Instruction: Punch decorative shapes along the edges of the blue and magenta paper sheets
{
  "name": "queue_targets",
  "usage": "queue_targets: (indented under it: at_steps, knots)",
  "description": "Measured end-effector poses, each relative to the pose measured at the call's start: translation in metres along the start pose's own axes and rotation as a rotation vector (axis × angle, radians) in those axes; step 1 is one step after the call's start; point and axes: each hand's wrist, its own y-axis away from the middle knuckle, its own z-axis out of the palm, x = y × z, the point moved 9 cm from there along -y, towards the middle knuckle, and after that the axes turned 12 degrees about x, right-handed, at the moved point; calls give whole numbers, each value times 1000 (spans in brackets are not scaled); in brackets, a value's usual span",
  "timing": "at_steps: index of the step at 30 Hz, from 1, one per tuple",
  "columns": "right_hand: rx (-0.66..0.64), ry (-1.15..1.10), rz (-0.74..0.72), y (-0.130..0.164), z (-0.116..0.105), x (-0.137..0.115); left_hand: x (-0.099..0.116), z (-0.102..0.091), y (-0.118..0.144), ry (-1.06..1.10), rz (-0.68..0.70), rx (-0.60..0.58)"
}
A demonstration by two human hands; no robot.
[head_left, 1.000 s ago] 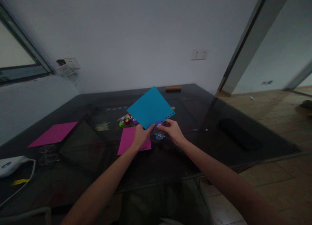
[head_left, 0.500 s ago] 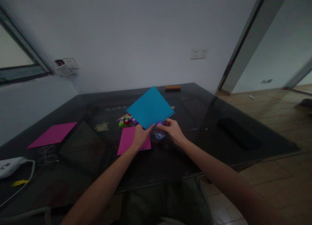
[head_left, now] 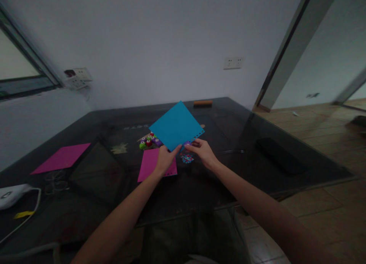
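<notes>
My left hand (head_left: 166,159) pinches the lower corner of a blue sheet of paper (head_left: 177,124), which is held up tilted above the table. A row of small punched holes runs along the sheet's lower right edge. At that edge my right hand (head_left: 203,151) is closed around a small purple craft punch (head_left: 187,144), partly covered by the fingers. Just below lies a little heap of punched paper bits (head_left: 187,158). Under my left wrist rests a pink sheet (head_left: 148,165), also with holes along one edge. Several red, green and purple punches (head_left: 148,142) sit behind it.
Another pink sheet (head_left: 63,158) lies at the left, near a white device (head_left: 13,195) with a cable. A black oblong object (head_left: 280,156) is on the right. At the back of the dark table (head_left: 211,195) stands a brown cylinder (head_left: 203,103) by the wall.
My hands stay in nearly the same place. The purple punch has shifted very slightly at the blue sheet's edge, and my right fingers have moved a little with it.
</notes>
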Motion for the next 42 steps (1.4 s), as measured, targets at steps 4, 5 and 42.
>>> queue_targets:
  at_steps: [4,5,42]
  knots:
    - [8,28,14,-2,-4,-3,1,-1,-1,5,27,6]
    - [0,40,21,-2,-5,-4,1,-1,-2,8,28,5]
    - [-155,314,74,-12,-6,24,-9,31,11,123,-11,-225]
